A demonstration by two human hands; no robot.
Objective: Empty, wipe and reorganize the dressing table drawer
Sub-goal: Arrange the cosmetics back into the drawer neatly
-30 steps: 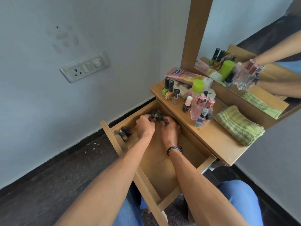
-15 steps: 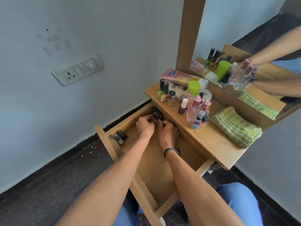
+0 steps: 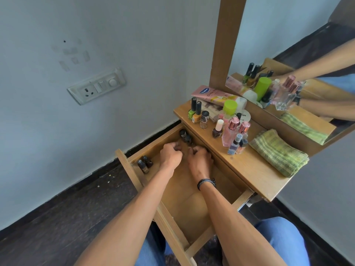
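drawer (image 3: 192, 208) is pulled open at frame centre. left hand (image 3: 171, 156) and right hand (image 3: 199, 160) are placed side by side at its far end, fingers curled under; whether anything is gripped cannot be told. 2 dark bottles (image 3: 185, 137) are seen just beyond the knuckles, 2 corner bottles (image 3: 145, 163) at the drawer's left. tabletop (image 3: 255, 169), right of centre, is loaded with perfume bottles (image 3: 230, 133) and a folded green towel (image 3: 278, 152).

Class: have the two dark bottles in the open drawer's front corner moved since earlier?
No. The two dark bottles remain in the same corner of the wooden drawer.
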